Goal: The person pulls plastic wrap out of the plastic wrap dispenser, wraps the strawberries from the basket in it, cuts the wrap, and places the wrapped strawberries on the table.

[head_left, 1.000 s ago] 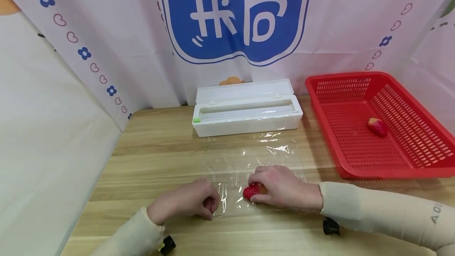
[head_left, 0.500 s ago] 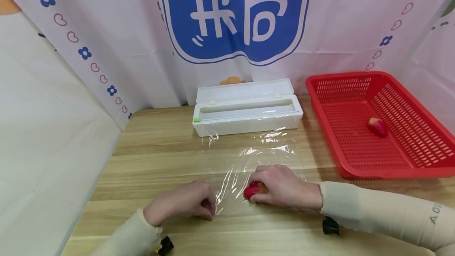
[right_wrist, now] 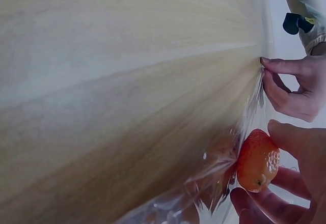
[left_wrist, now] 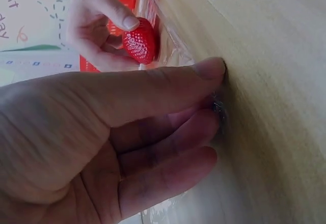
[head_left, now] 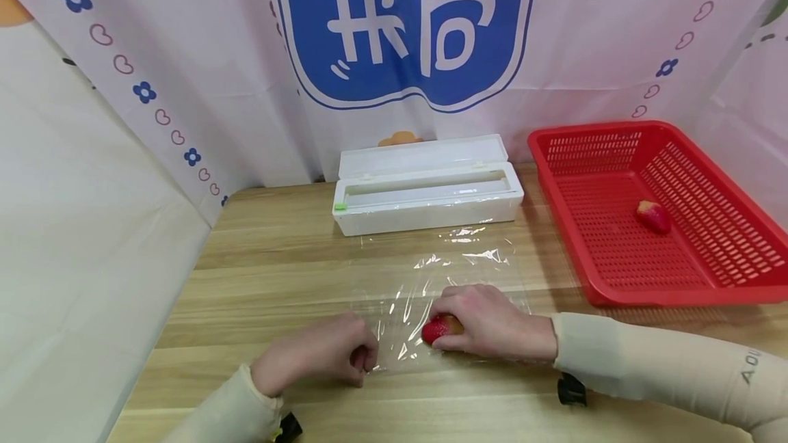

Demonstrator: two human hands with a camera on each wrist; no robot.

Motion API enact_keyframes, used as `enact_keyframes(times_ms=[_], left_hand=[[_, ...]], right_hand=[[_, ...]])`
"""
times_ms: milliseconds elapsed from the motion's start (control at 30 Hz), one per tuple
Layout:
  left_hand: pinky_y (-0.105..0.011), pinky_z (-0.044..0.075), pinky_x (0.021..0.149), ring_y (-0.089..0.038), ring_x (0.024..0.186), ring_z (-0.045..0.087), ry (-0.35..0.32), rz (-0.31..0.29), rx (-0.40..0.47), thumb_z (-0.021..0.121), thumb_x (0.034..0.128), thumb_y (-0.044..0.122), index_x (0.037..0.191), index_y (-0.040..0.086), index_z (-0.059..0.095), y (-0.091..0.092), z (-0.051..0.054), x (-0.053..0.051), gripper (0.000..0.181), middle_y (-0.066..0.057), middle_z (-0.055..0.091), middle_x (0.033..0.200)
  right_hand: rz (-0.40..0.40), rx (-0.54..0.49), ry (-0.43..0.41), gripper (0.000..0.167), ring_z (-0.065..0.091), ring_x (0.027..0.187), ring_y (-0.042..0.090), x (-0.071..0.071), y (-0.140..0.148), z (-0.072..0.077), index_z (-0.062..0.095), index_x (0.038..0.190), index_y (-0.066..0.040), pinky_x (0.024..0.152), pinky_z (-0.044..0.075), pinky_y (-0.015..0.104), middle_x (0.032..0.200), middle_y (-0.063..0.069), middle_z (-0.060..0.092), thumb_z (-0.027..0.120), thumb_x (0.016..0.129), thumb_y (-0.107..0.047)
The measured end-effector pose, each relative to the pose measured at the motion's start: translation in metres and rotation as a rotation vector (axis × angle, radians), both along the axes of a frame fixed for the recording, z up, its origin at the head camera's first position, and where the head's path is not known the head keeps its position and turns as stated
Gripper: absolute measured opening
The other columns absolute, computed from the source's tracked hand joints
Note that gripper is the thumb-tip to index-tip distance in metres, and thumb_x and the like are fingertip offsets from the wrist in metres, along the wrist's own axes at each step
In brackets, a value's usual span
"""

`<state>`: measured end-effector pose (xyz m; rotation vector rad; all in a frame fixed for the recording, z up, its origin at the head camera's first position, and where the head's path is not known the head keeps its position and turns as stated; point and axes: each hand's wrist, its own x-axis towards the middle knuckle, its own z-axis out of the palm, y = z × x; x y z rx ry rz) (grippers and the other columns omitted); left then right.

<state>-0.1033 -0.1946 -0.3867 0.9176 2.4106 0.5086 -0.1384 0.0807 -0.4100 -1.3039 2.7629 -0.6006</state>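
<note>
On the wood-grain counter, a limp-looking clear plastic sheet is edge-pinched by the left hand; on it, a tapered red strawberry, probably light, is side-gripped by the right hand.

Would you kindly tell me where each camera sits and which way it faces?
Head: worn on the head, facing forward and down; shows the left hand, right hand and sleeves.
Left wrist: worn there, facing past the left hand's fingers along the table; right hand beyond.
Right wrist: worn there, facing the table and right hand; left hand beyond.
Both wrist views share both hands, the strawberry.
</note>
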Motion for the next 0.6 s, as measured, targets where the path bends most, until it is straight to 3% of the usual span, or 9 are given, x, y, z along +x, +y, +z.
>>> enact_keyframes(times_ms=[400, 600], left_hand=[[-0.011, 0.045, 0.052, 0.008, 0.056, 0.047, 0.044, -0.036, 0.033, 0.074, 0.0758, 0.004, 0.072, 0.018, 0.071, -0.0036, 0.0011, -0.0009, 0.015, 0.017, 0.056, 0.063], [-0.012, 0.05, 0.06, 0.007, 0.064, 0.052, 0.002, -0.023, 0.113, 0.073, 0.082, 0.006, 0.078, 0.017, 0.073, -0.0082, -0.0011, -0.0037, 0.011, 0.015, 0.062, 0.072]], right_hand=[[0.022, -0.012, -0.01, 0.024, 0.053, 0.071, -0.002, -0.0019, 0.0015, -0.0011, 0.072, 0.096, -0.027, 0.062, 0.044, 0.019, 0.083, -0.014, 0.063, 0.076, 0.081, -0.045], [0.025, -0.027, -0.008, 0.027, 0.052, 0.07, -0.002, -0.0031, 0.002, -0.0015, 0.072, 0.096, -0.027, 0.062, 0.043, 0.019, 0.083, -0.014, 0.064, 0.069, 0.087, -0.052]])
